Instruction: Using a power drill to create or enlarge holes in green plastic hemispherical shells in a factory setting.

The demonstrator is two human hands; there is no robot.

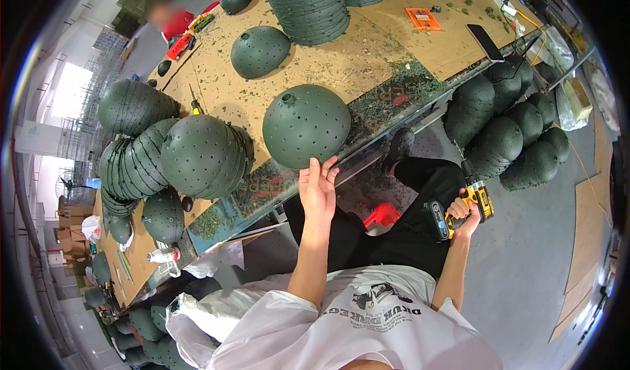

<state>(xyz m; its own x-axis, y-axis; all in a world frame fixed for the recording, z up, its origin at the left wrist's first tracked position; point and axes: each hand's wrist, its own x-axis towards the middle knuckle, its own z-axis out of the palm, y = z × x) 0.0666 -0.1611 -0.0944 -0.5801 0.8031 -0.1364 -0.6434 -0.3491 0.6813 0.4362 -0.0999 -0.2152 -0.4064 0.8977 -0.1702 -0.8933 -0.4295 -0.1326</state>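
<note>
A dark green hollow dome (pixel 307 126) dotted with small holes stands on the near edge of the table, a short round neck on its top. The fingers of my left hand (pixel 317 187) are at its near rim, palm turned up, gripping the edge. Out to the right, over the floor, my right hand (pixel 463 216) is wrapped round the handle of a yellow and black cordless drill (pixel 480 199). Its bit points up and away, apart from the dome. Another perforated dome (pixel 260 52) rests farther back on the table.
Stacked green domes (pixel 203 157) stand at the left, with a taller stack (pixel 306 9) at the back. More domes (pixel 495 134) are piled right of the table. A screwdriver (pixel 195 102), an orange case (pixel 422 19) and a phone (pixel 485 42) lie on the cardboard-covered table (pixel 374 55). Another person (pixel 174 22) is far left.
</note>
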